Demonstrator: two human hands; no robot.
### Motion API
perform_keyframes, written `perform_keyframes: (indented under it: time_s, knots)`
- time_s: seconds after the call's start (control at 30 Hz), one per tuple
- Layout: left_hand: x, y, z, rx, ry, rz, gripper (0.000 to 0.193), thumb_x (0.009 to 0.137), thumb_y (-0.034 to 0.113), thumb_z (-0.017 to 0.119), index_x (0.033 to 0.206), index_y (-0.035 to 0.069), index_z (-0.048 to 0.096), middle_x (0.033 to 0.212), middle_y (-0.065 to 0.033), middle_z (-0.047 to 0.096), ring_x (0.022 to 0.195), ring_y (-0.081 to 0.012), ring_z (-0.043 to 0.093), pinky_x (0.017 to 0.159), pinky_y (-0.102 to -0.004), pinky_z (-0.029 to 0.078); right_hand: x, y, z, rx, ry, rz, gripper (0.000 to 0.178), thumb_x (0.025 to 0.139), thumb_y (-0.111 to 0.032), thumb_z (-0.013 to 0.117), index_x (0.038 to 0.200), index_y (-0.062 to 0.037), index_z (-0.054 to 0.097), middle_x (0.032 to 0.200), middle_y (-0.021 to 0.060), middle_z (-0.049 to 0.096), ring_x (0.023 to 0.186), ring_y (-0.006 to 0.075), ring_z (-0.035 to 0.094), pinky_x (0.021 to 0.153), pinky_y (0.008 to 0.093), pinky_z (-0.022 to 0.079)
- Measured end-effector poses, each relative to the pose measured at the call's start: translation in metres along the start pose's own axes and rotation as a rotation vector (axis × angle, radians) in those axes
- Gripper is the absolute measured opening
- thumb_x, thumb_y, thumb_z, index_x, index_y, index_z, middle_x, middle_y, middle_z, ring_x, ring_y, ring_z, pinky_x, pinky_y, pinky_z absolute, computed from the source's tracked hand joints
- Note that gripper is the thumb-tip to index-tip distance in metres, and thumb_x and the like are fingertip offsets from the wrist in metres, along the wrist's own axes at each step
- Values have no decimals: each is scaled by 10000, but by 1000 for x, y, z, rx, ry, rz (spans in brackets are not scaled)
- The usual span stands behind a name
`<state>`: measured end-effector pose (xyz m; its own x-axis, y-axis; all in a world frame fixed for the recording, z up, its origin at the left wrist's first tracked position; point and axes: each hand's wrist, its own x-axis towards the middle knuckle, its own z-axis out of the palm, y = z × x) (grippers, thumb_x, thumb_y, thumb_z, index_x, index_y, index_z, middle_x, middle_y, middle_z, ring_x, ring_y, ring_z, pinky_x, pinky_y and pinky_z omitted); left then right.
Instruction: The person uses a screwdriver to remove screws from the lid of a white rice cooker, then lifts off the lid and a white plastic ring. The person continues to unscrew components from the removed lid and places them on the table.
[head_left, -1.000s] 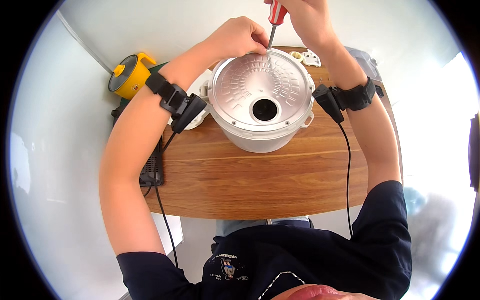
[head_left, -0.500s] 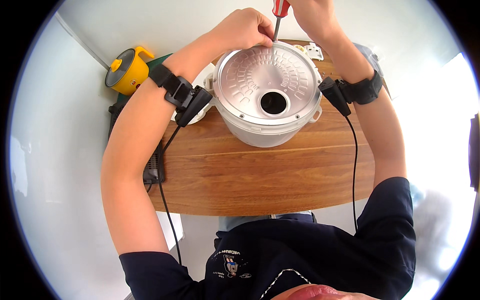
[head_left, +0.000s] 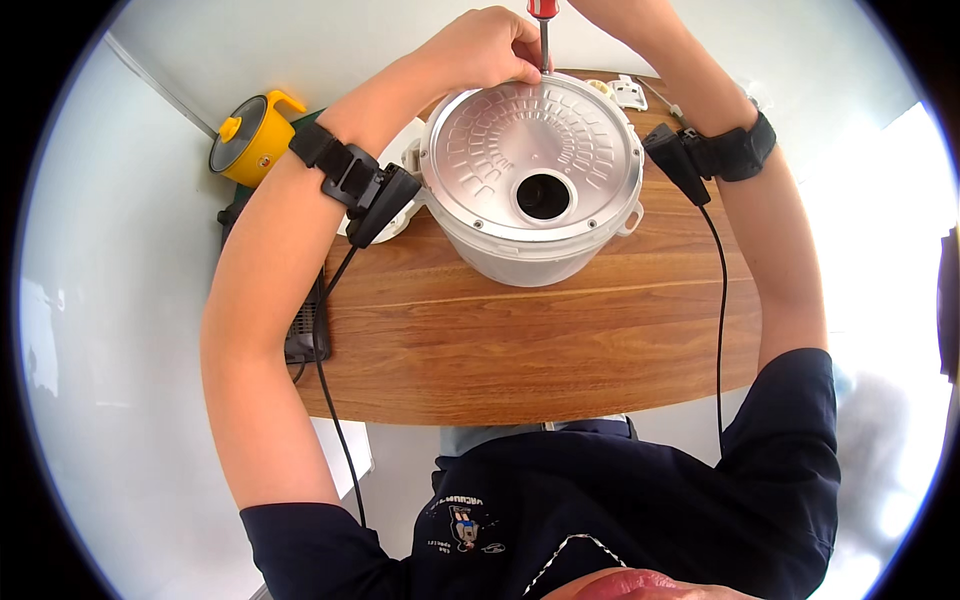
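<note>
Two-handed, worked at the far rim of the pot (head_left: 520, 262), with the left hand (head_left: 488, 46) almost closed, hold uncertain, nearest the tip of the near-upright screwdriver (head_left: 544, 38). Couldn't tell the grip of the mostly out-of-frame right hand (head_left: 612, 10).

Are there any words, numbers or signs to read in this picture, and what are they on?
Dark shirt: small white lettering around a cartoon figure; I won't copy printed words out.
Yellow pot: a tiny mark on its side, too small to read.
Silver metal plate: raised shapes, but no writing I can make out.
Screwdriver: no writing I can see.
</note>
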<state>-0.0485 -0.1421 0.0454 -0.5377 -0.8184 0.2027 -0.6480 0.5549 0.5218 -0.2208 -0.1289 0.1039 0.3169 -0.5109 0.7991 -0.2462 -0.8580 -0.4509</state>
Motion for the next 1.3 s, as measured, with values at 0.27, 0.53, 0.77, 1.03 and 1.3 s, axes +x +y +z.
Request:
perform_keyframes:
  time_s: [0.27, 0.53, 0.77, 1.03, 1.3]
  knots:
    - [-6, -1, -5, 1, -33, -8, 198, 745, 149, 793, 894, 18, 799, 831, -166, 766, 775, -262, 749, 753, -369, 580, 7, 1, 0, -100, 22, 54, 450, 872, -212, 821, 1252, -48, 643, 844, 61, 622, 727, 122, 597, 659, 294, 499]
    - [6, -11, 2, 79, -45, -51, 232, 750, 183, 802, 924, 30, 804, 865, -165, 775, 786, -266, 755, 764, -370, 583, 18, 13, -8, 55, 0, 178, 450, 918, -146, 714, 1314, 17, 574, 899, 100, 670, 783, 163, 642, 717, 326, 529]
    - [5, -10, 6, 19, -49, -96, 277, 767, 241, 807, 947, 31, 789, 907, -175, 771, 840, -296, 752, 789, -391, 578, 11, 9, -7, 58, 65, 191, 453, 935, -175, 687, 1334, 1, 566, 882, 104, 670, 797, 156, 630, 708, 337, 515]
    - [3, -23, 10, 36, -29, 1, 211, 824, 120, 777, 1026, 60, 764, 946, -82, 776, 851, -187, 730, 807, -333, 566, 8, -13, -5, 30, -17, 216, 436, 956, -142, 670, 1346, 10, 551, 879, 100, 673, 809, 155, 630, 724, 312, 510]
    - [1, -17, 9, 23, -38, -19, 206, 838, 134, 765, 1037, 83, 771, 975, -75, 773, 872, -188, 728, 820, -333, 564, 8, -11, -6, 43, -10, 217, 404, 944, -78, 662, 1317, 38, 558, 874, 83, 672, 760, 144, 625, 691, 304, 507]
